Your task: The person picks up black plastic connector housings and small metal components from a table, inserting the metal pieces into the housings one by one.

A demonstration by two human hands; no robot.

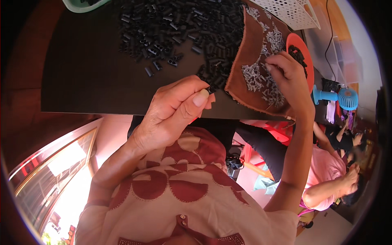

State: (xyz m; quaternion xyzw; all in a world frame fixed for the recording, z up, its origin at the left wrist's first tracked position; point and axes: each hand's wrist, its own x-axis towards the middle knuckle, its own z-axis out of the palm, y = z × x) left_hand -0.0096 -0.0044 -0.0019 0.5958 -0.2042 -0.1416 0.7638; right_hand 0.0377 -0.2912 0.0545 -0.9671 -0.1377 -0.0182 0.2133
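My left hand (173, 110) is closed in front of the table's near edge, thumb and forefinger pinching a small black plastic piece (210, 90). Only the end of that piece shows. Over to the right, my right hand (289, 73) hovers at a scatter of tiny silver metal springs (254, 76) with its thumb and fingertips pressed together. Whatever lies between those fingertips is too small to make out. The springs are spread on a brown cloth (239, 83). Beyond my left hand lies a large pile of short black plastic tubes (175, 26).
An orange-red bowl (309, 69) of small dark parts sits right of the cloth. Behind stands a white perforated basket (286, 12); a pale green basin (83, 7) is far left. A small blue fan (347, 99) is at the right. Another person in pink (326, 175) sits nearby.
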